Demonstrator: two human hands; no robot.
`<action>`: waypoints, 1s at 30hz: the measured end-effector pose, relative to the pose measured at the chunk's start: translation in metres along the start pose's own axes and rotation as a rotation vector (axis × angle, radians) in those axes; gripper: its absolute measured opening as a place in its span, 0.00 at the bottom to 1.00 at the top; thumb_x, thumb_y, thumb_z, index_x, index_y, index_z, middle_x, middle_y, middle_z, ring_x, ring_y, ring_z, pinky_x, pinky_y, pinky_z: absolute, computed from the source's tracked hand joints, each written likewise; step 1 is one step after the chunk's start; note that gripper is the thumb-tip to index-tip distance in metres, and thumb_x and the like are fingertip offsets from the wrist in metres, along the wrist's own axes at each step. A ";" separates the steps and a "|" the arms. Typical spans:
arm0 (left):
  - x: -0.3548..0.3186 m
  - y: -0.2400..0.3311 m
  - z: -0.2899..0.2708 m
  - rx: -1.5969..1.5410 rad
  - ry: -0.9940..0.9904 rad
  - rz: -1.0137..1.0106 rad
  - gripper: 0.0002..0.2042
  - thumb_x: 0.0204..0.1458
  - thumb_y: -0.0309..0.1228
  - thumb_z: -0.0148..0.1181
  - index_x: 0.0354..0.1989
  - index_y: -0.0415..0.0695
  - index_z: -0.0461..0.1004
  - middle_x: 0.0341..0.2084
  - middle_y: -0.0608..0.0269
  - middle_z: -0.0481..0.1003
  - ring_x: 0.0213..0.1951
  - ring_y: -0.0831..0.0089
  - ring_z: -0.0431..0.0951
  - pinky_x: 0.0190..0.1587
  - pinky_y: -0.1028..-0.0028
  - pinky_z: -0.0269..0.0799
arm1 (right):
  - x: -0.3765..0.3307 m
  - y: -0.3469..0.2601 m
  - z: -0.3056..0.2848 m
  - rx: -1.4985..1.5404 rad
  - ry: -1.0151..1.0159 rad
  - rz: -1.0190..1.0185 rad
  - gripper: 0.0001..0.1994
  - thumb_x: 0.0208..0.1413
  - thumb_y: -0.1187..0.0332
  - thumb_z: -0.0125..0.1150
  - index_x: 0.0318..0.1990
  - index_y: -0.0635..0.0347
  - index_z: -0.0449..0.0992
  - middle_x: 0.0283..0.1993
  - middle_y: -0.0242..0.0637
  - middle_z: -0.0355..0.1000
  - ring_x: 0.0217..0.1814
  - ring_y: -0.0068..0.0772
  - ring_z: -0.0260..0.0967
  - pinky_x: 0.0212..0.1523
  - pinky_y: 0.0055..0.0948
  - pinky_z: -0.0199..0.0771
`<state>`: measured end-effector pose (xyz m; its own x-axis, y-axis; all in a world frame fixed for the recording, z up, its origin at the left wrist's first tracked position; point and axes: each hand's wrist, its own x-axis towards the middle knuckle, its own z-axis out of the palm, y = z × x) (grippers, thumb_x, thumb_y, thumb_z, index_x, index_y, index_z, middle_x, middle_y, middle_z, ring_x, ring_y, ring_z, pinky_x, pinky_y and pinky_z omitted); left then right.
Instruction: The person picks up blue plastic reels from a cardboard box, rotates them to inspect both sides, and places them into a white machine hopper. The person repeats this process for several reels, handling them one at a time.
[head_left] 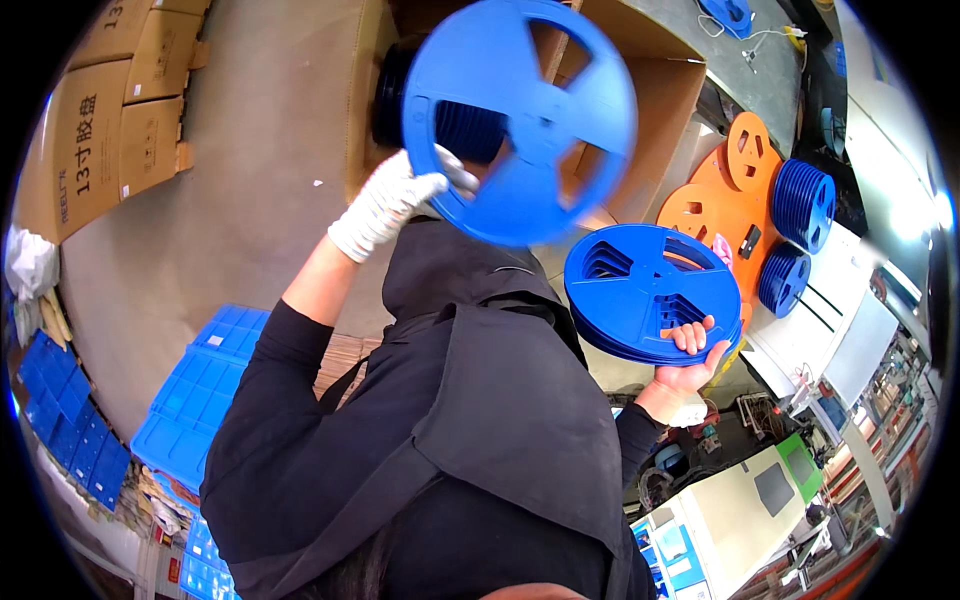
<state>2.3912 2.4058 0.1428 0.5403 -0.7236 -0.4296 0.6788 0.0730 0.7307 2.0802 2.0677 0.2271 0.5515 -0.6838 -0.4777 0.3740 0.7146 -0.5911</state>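
My left hand (pixel 395 198), in a white glove, grips the lower left rim of a single large blue plastic reel (pixel 545 125). This reel has wide cut-out windows and is held up in front of an open cardboard box (pixel 655 120). Through its windows, more dark reels (pixel 390 105) show inside the box. To the right, my right hand (pixel 690 358) appears with bare fingers hooked through a window of a blue reel stack (pixel 640 285), the thumb on the outer rim. Several reels lie one on another in that stack.
Orange round plates (pixel 695 205) and two smaller blue reel stacks (pixel 805 205) stand at the right, on a white table (pixel 800 340). Cardboard cartons (pixel 100 140) are piled far left. Blue lidded crates (pixel 205 390) sit at the lower left. A cream and green machine (pixel 740 515) is lower right.
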 end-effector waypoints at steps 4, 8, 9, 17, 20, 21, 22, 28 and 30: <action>0.014 -0.045 -0.073 0.567 0.418 0.112 0.09 0.55 0.29 0.53 0.42 0.40 0.68 0.34 0.56 0.78 0.39 0.70 0.78 0.44 0.71 0.73 | 0.005 0.004 0.003 -0.030 0.005 0.006 0.24 0.62 0.50 0.50 0.49 0.66 0.69 0.24 0.27 0.58 0.24 0.20 0.54 0.27 0.22 0.58; 0.050 -0.064 -0.126 0.961 0.770 -0.176 0.10 0.54 0.29 0.51 0.42 0.41 0.67 0.28 0.53 0.78 0.35 0.59 0.79 0.39 0.63 0.74 | 0.009 0.006 0.005 -0.061 -0.015 0.014 0.24 0.62 0.50 0.49 0.50 0.67 0.69 0.24 0.27 0.58 0.24 0.21 0.54 0.28 0.23 0.58; 0.054 -0.062 -0.125 1.195 0.781 -0.218 0.10 0.54 0.29 0.51 0.43 0.41 0.66 0.29 0.50 0.77 0.35 0.54 0.79 0.40 0.60 0.73 | 0.008 0.007 0.006 -0.044 -0.020 0.016 0.24 0.62 0.50 0.49 0.50 0.67 0.68 0.24 0.27 0.58 0.24 0.21 0.54 0.28 0.23 0.58; 0.106 -0.036 -0.114 1.379 0.923 -0.380 0.12 0.54 0.27 0.49 0.46 0.37 0.65 0.37 0.39 0.77 0.42 0.45 0.78 0.46 0.57 0.73 | -0.001 0.011 0.017 -0.085 0.030 -0.009 0.25 0.61 0.49 0.51 0.50 0.66 0.68 0.24 0.25 0.57 0.23 0.19 0.54 0.26 0.22 0.56; 0.143 -0.082 -0.169 1.277 0.947 -0.489 0.21 0.52 0.31 0.53 0.53 0.37 0.59 0.46 0.38 0.72 0.49 0.46 0.74 0.52 0.57 0.69 | -0.004 0.015 0.026 -0.058 0.001 -0.006 0.26 0.61 0.49 0.51 0.50 0.67 0.68 0.24 0.25 0.56 0.22 0.19 0.53 0.26 0.22 0.56; 0.153 -0.119 -0.212 1.198 0.976 -0.561 0.27 0.51 0.32 0.55 0.58 0.36 0.55 0.52 0.37 0.69 0.54 0.46 0.71 0.56 0.58 0.67 | 0.001 0.014 0.025 -0.001 -0.046 0.033 0.25 0.61 0.50 0.52 0.50 0.67 0.68 0.23 0.26 0.56 0.22 0.18 0.53 0.26 0.21 0.56; 0.159 -0.137 -0.225 0.955 0.982 -0.735 0.42 0.48 0.39 0.60 0.67 0.38 0.41 0.60 0.36 0.60 0.61 0.49 0.63 0.63 0.58 0.59 | 0.004 0.014 0.027 -0.046 -0.027 0.028 0.25 0.60 0.50 0.53 0.49 0.67 0.68 0.23 0.26 0.56 0.22 0.18 0.53 0.25 0.21 0.55; 0.149 -0.120 -0.130 1.344 0.492 0.037 0.42 0.50 0.40 0.63 0.70 0.47 0.43 0.65 0.48 0.55 0.66 0.53 0.53 0.67 0.63 0.51 | -0.021 0.016 0.037 0.067 -0.140 -0.101 0.23 0.54 0.54 0.63 0.47 0.64 0.66 0.20 0.23 0.54 0.17 0.16 0.52 0.22 0.19 0.54; 0.144 -0.123 -0.103 1.362 0.340 0.371 0.40 0.49 0.37 0.63 0.69 0.47 0.47 0.64 0.49 0.56 0.66 0.53 0.54 0.67 0.64 0.52 | -0.024 0.012 0.040 0.158 -0.211 -0.128 0.22 0.55 0.53 0.62 0.45 0.62 0.65 0.18 0.23 0.54 0.15 0.16 0.54 0.19 0.19 0.54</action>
<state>2.4364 2.3638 -0.0640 0.7975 -0.5994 -0.0687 -0.4083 -0.6199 0.6701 2.1014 2.0981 0.2572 0.6291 -0.7358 -0.2506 0.5527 0.6501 -0.5215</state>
